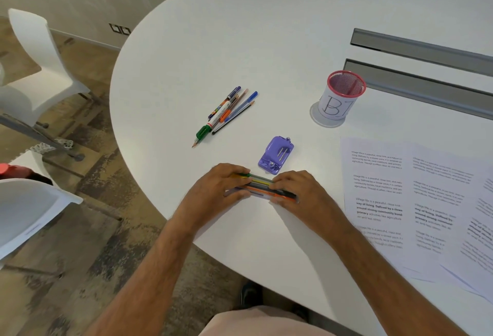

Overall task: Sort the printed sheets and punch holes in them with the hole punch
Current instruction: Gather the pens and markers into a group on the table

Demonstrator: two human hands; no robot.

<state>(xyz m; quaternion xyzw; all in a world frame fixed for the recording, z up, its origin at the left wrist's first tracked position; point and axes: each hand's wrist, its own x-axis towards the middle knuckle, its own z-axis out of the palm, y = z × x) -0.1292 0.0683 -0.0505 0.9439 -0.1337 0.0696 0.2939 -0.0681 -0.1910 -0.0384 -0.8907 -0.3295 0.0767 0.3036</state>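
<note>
A purple hole punch (276, 158) lies on the white table (266, 28), just beyond my hands. Printed sheets (416, 202) are spread at the right, overlapping one another. My left hand (216, 189) and my right hand (296, 193) each grip one end of a bundle of pens and pencils (260, 186) lying flat on the table near its front edge. My fingers curl over the bundle's ends, so only its middle shows.
A second heap of pens and pencils (226, 112) lies farther back at the left. A pink mesh pen cup (341, 94) labelled with letters stands at the back right, beside grey cable slots (421, 44). White chairs (40, 68) stand left of the table.
</note>
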